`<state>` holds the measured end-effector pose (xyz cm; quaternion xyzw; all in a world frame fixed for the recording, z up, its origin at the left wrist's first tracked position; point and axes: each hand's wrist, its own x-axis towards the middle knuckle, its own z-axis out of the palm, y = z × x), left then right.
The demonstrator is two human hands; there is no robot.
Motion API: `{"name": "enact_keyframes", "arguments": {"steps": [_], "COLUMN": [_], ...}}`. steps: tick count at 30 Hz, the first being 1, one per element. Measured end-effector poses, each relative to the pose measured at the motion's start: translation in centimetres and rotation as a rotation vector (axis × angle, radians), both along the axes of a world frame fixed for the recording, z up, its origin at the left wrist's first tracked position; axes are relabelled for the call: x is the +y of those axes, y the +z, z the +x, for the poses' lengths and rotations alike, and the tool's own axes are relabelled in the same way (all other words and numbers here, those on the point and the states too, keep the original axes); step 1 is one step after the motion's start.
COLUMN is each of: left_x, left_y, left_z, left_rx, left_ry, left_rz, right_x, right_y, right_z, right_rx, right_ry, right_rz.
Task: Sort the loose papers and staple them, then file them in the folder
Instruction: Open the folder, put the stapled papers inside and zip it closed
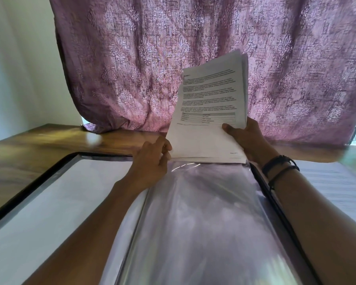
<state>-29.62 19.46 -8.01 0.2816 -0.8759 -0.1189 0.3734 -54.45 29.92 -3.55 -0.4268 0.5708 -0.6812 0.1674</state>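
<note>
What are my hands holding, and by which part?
The right hand grips the stack of papers by its lower right edge. The left hand is at the lower left corner; its hold cannot be told.

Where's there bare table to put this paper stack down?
Bare wooden table lies far left, between the open black folder's edge and the white wall, running back to the purple curtain. Crowded: printed sheets cover the right; the left hand and the right hand, holding the white paper stack, fill the middle.
</note>
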Motion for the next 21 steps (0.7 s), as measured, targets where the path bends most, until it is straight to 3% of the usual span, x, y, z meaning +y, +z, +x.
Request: {"name": "enact_keyframes", "arguments": {"steps": [7, 15, 18, 21], "left_x": [0.56, 0.05, 0.25, 0.80], "left_y": [0.41, 0.10, 0.15, 0.19], "left_z": [0.00, -0.28, -0.46, -0.64], "left_rx": [0.042, 0.022, -0.074, -0.117], "left_ry": [0.051, 0.001, -0.002, 0.032], "left_rz": [-0.096, -0.011, 0.075, 0.034], "right_x": [-0.07, -0.08, -0.29, -0.52], "right_y": [0.11, -0.23, -0.46, -0.34], "right_z": [0.27, 0.59, 0.58, 0.22], "right_rx": [0.034, 0.180, 0.118, -0.025], "right_ry": [0.089, 0.221, 0.218, 0.180], "right_rz": [0.100, 0.261, 0.282, 0.291]}}
